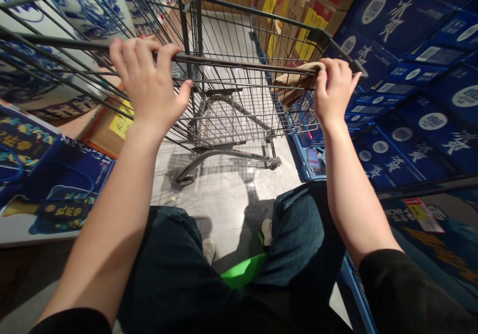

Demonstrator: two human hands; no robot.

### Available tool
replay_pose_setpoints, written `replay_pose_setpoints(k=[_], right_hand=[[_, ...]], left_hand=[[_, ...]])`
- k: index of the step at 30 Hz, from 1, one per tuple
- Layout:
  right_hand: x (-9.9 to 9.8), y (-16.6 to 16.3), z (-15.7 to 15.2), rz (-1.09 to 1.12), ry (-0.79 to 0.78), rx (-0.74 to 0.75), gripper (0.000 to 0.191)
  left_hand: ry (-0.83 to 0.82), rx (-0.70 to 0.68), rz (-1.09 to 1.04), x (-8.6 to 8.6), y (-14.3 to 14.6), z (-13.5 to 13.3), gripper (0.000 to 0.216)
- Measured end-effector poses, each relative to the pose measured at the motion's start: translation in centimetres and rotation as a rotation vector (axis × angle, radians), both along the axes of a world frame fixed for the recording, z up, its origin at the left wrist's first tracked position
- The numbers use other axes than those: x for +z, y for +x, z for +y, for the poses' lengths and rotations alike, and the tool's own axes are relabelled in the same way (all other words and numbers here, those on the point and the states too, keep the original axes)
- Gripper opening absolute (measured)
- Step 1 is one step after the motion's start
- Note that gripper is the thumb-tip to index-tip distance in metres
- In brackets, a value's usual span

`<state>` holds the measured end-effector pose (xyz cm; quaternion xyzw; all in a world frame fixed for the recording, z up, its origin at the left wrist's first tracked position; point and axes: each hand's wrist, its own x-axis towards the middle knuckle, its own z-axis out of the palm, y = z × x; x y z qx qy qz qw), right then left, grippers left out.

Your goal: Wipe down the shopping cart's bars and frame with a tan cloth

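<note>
A dark wire shopping cart (231,100) stands in front of me on a pale tiled floor, and its basket looks empty. My left hand (149,82) is wrapped over the left part of the cart's handle bar (246,65). My right hand (334,95) grips the right end of the same bar, where a tan covering (295,80) is wound round it. Both arms are stretched forward. My dark trousers and pale shoes show below.
Stacks of blue boxes with white characters (407,100) line the right side, close to the cart. Blue-and-white printed boxes (56,174) and large blue-patterned white packages (74,15) stand on the left. Brown cartons (295,10) are piled ahead. A green object (242,272) lies between my legs.
</note>
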<state>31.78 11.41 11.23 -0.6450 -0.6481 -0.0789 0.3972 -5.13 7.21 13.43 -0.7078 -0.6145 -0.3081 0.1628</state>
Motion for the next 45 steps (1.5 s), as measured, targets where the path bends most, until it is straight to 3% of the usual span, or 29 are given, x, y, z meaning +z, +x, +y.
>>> replay_pose_setpoints(k=[5, 13, 16, 24, 26, 32, 34, 42, 45], right_hand=[[-0.6, 2.5, 1.0, 0.091, 0.079, -0.188, 0.04], [-0.3, -3.8, -1.3, -0.12, -0.011, 0.134, 0.047], [-0.2, -4.0, -1.2, -0.117, -0.006, 0.164, 0.046], [-1.1, 2.2, 1.7, 0.079, 0.066, -0.146, 0.047], [-1.2, 1.3, 1.4, 0.045, 0.067, -0.11, 0.047], [-0.3, -5.5, -2.0, -0.113, -0.058, 0.105, 0.057], [0.2, -6.1, -2.5, -0.116, -0.092, 0.148, 0.055], [-0.2, 0.7, 0.2, 0.071, 0.005, -0.067, 0.048], [-0.5, 0.5, 0.1, 0.08, 0.011, -0.057, 0.048]], left_hand=[[-0.01, 0.019, 0.002, 0.0, 0.1, 0.0, 0.061], [-0.028, 0.046, 0.005, 0.1, 0.2, 0.1, 0.063], [-0.042, 0.058, 0.017, 0.1, 0.2, 0.0, 0.064], [-0.044, 0.045, 0.009, 0.2, 0.2, -0.1, 0.064], [-0.05, 0.045, -0.007, 0.2, 0.3, -0.1, 0.065], [-0.031, -0.016, -0.088, 0.1, 0.3, 0.0, 0.06], [-0.016, -0.04, -0.1, 0.1, 0.2, -0.1, 0.058], [-0.001, -0.047, -0.08, 0.0, 0.0, 0.1, 0.058], [-0.016, -0.03, -0.094, 0.0, 0.1, 0.2, 0.059]])
